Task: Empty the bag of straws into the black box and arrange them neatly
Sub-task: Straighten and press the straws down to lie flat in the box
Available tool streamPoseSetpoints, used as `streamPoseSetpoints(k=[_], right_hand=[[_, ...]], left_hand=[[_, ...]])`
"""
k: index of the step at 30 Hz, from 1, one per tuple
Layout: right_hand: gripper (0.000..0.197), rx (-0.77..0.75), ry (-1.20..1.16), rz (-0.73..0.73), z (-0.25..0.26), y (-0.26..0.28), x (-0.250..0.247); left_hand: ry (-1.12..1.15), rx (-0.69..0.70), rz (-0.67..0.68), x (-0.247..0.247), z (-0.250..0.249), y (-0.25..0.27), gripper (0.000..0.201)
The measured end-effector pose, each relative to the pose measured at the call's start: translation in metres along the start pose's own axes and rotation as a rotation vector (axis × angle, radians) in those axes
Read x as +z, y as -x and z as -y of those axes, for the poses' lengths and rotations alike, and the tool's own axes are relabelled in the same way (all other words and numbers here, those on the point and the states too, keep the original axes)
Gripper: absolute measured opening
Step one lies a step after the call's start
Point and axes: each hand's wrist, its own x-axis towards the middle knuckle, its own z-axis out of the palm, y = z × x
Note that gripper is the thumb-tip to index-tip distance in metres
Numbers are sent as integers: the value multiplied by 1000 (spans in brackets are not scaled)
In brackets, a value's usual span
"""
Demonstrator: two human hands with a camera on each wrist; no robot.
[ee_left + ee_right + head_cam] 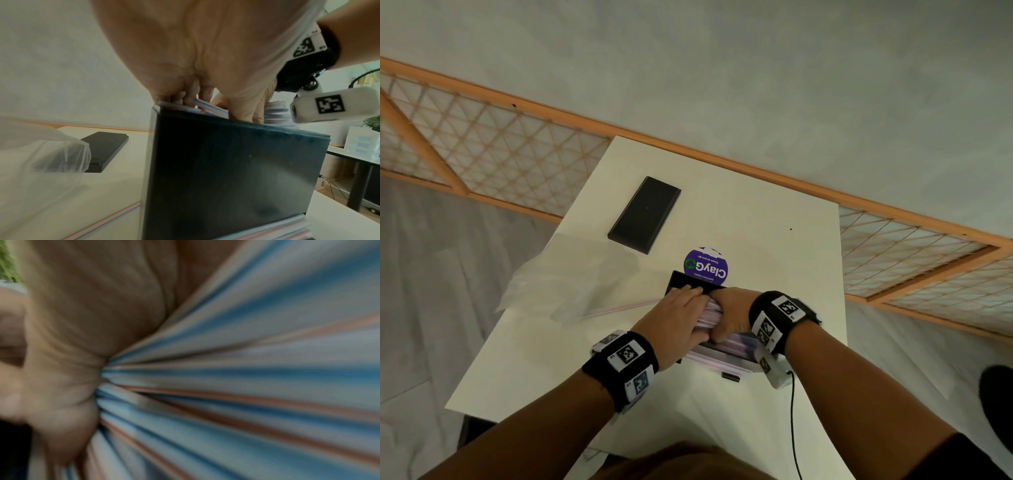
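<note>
The black box (681, 279) stands on the white table (756, 212), packed with striped straws (710, 315) whose near ends stick out past its front. My left hand (688, 294) lies flat on the straws, fingers straight, pressing them down. Beside it my right hand (722, 308) curls round a bundle of the straws. In the left wrist view the box wall (236, 170) fills the frame, with fingertips (185, 97) over its rim on the straws (275, 108). The right wrist view shows blurred straws (246, 386) against my palm (82, 337). The clear bag (558, 284) lies crumpled to the left.
A black lid (645, 214) lies at the table's far left. A purple round ClayGo tub (707, 265) sits just behind the box. One stray straw (619, 306) lies on the table by the bag. A small black piece (730, 377) and a cable (792, 428) are near the front edge.
</note>
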Motion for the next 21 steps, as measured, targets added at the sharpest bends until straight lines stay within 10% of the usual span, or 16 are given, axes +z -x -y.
streamPoseSetpoints(k=[9, 21], right_hand=[[49, -110, 129, -274, -6, 48, -13], [47, 54, 82, -43, -21, 20, 23]], left_hand=[[47, -29, -53, -7, 6, 2, 75], [3, 40, -116, 6, 11, 5, 66]])
